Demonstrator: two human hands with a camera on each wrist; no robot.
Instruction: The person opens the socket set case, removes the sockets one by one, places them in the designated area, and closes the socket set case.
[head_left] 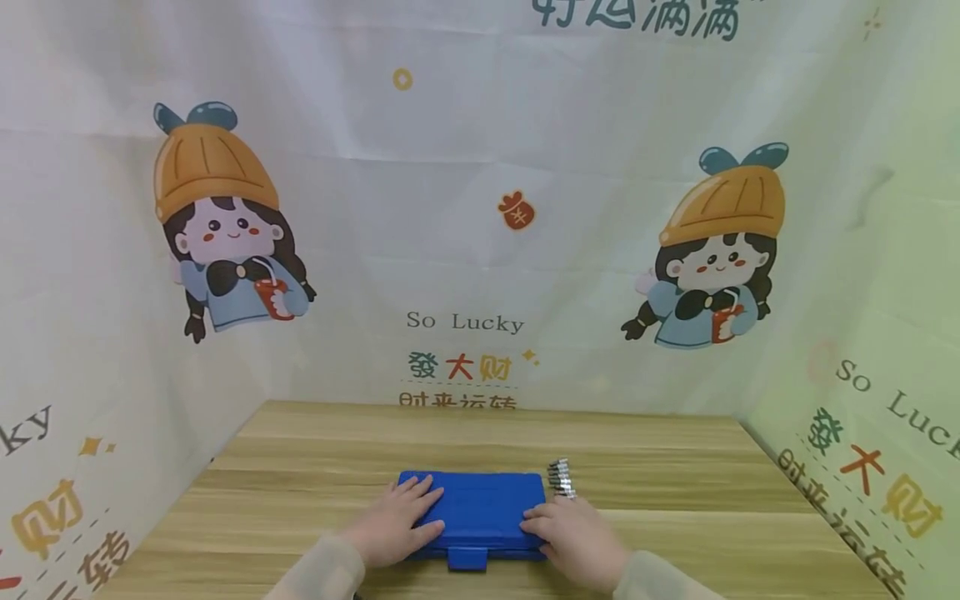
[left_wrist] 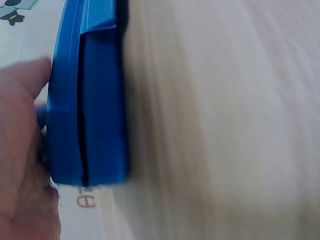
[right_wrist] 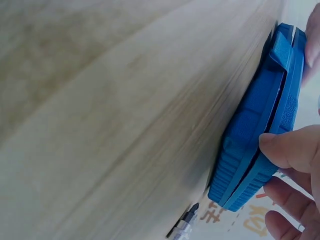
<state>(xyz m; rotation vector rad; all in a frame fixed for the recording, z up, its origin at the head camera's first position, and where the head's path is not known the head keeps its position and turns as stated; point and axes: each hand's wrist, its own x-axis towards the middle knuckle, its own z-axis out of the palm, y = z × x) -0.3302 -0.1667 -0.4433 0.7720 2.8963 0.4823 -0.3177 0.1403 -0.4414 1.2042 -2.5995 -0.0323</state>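
A flat blue plastic case (head_left: 480, 508) lies on the table with its lid down and its latch tab (head_left: 467, 558) facing me. In the right wrist view a thin dark gap runs along the seam of the case (right_wrist: 250, 135). My left hand (head_left: 393, 521) rests on the left part of the lid, fingers spread and fairly straight. At the right front corner my right hand (head_left: 577, 537) grips the case, its thumb (right_wrist: 280, 147) at the seam and bent fingers against the lid's edge. The left wrist view shows the left thumb (left_wrist: 35, 75) against the lid.
Several small silver and black pieces (head_left: 559, 477) lie in a row just right of the case, close to the right hand. One dark-tipped piece (right_wrist: 187, 220) shows in the right wrist view. The wooden table (head_left: 330, 450) ends at a printed cloth backdrop (head_left: 465, 275) behind and at both sides.
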